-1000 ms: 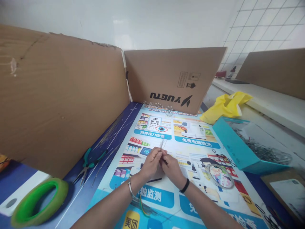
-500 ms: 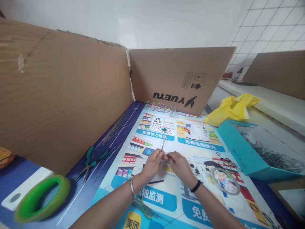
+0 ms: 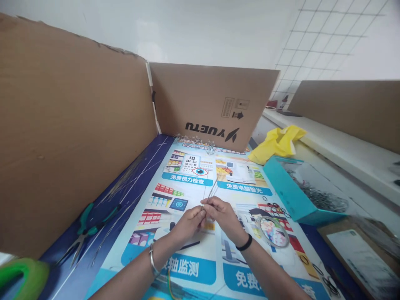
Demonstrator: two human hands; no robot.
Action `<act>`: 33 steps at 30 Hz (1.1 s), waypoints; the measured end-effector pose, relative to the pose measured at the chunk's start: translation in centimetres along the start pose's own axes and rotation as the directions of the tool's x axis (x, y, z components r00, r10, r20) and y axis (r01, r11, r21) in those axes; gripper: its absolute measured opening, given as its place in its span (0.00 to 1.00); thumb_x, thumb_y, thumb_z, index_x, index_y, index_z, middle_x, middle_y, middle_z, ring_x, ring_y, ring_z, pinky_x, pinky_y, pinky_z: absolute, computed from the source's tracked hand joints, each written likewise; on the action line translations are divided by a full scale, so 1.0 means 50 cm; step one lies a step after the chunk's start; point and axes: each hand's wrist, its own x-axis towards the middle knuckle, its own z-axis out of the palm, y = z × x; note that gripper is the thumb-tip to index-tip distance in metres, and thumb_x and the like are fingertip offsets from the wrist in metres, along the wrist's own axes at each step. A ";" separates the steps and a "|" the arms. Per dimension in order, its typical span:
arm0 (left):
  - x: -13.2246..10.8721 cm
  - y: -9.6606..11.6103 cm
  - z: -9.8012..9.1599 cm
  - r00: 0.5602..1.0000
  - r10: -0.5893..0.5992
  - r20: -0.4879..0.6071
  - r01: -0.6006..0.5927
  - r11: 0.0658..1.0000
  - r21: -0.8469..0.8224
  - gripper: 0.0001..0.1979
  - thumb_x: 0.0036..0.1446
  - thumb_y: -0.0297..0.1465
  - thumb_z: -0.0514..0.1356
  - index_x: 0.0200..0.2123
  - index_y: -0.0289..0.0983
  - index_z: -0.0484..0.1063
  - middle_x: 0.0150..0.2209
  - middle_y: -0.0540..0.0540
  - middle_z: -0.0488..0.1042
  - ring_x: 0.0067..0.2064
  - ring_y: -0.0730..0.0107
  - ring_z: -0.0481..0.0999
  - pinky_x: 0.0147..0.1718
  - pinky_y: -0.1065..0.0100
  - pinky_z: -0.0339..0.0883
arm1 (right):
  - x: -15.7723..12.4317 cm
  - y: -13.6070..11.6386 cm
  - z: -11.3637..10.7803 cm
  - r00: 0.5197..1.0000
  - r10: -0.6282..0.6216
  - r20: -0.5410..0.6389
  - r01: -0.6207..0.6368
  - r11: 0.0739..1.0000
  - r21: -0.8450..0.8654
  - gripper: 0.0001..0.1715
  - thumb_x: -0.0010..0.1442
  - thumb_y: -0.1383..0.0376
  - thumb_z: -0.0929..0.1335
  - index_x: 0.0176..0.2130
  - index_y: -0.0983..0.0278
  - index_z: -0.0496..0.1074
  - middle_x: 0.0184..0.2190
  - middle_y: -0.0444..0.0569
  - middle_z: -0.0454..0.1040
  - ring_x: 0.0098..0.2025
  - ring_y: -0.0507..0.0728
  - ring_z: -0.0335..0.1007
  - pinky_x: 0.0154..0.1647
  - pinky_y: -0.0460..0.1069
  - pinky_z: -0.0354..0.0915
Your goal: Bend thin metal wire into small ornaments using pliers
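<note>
Over the printed poster sheet (image 3: 184, 196), my hands meet at the fingertips. A small bunch of thin wires (image 3: 212, 188) rises from between the fingers and fans out away from me. My right hand (image 3: 223, 213) is closed in a pinch around the bunch. My left hand (image 3: 191, 221), with a silver bangle at the wrist, is also closed, thumb against forefinger, at the wires' near end. What lies right between the fingertips is too small to make out. More thin wires and a yellow-green strand (image 3: 169, 283) lie under my left wrist.
Green-handled pliers (image 3: 83, 234) and loose wires lie left, near a green tape roll (image 3: 39, 277). Cardboard panels (image 3: 78, 125) stand at left and back. Right are a silver wire coil (image 3: 273, 231), black rings (image 3: 275, 209), a blue box (image 3: 293, 200) of metal pieces and a yellow bag (image 3: 276, 143).
My view has turned rightward. The wires stood up from my left hand's fingers; now they come from my right hand's pinch, which has moved over to them. Left fingers have slid down to their near end.
</note>
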 end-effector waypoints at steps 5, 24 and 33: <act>-0.005 0.003 -0.001 0.986 -0.119 0.114 0.134 0.982 -0.130 0.21 0.57 0.48 0.51 0.29 0.35 0.64 0.20 0.54 0.58 0.19 0.79 0.50 0.17 0.74 0.43 | -0.002 -0.001 -0.006 0.993 0.080 0.089 -0.091 0.987 0.130 0.17 0.56 0.53 0.66 0.35 0.65 0.73 0.16 0.39 0.64 0.20 0.48 0.59 0.24 0.45 0.58; -0.002 0.000 -0.015 0.998 0.047 -0.048 -0.025 0.919 0.393 0.15 0.60 0.43 0.48 0.27 0.39 0.61 0.25 0.52 0.63 0.31 0.68 0.62 0.31 0.70 0.56 | 0.023 -0.038 -0.105 0.923 -0.028 -0.384 0.050 0.998 0.049 0.19 0.53 0.56 0.68 0.43 0.62 0.69 0.29 0.43 0.66 0.27 0.50 0.62 0.24 0.45 0.61; -0.005 0.000 -0.020 0.997 0.072 -0.038 -0.041 0.851 0.524 0.15 0.61 0.40 0.46 0.28 0.40 0.64 0.26 0.51 0.67 0.30 0.67 0.66 0.29 0.70 0.56 | 0.025 -0.037 -0.145 0.911 -0.303 -0.279 0.169 0.893 -0.417 0.09 0.56 0.59 0.67 0.33 0.62 0.73 0.32 0.48 0.72 0.35 0.54 0.68 0.33 0.49 0.64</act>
